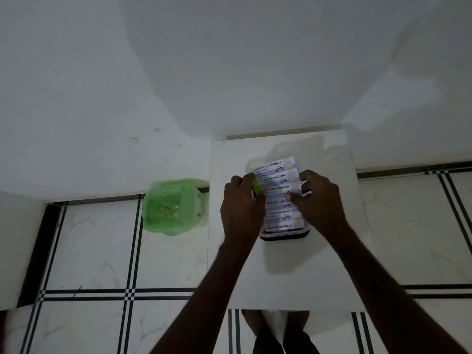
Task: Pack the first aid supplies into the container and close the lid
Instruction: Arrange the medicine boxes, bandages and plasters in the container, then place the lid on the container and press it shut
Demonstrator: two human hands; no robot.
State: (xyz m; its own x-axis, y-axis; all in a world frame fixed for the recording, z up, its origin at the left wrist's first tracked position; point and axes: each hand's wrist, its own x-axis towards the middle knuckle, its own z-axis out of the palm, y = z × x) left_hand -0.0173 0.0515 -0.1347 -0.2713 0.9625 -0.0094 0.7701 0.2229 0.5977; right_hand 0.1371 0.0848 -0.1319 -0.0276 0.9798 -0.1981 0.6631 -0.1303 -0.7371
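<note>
Right of the frame's centre, a white bench (281, 277) carries a dark-rimmed container (284, 235), most of it hidden under a strip of packets printed "ANTISEPTIC BANDAGE" (277, 192) that lies along its length and reaches past its far end. The left hand (241, 205) sits at the strip's left edge, fingers curled against it and over a small green piece (256, 186) at the container's side; whether it pinches the strip or only presses on it cannot be told. The right hand (319, 198) rests on the strip's right edge, fingers bent, thumb laid across the packets. At centre left of the frame, on the tiled floor (97, 246) beside the bench, stands a bin lined with a green bag (172, 208).
</note>
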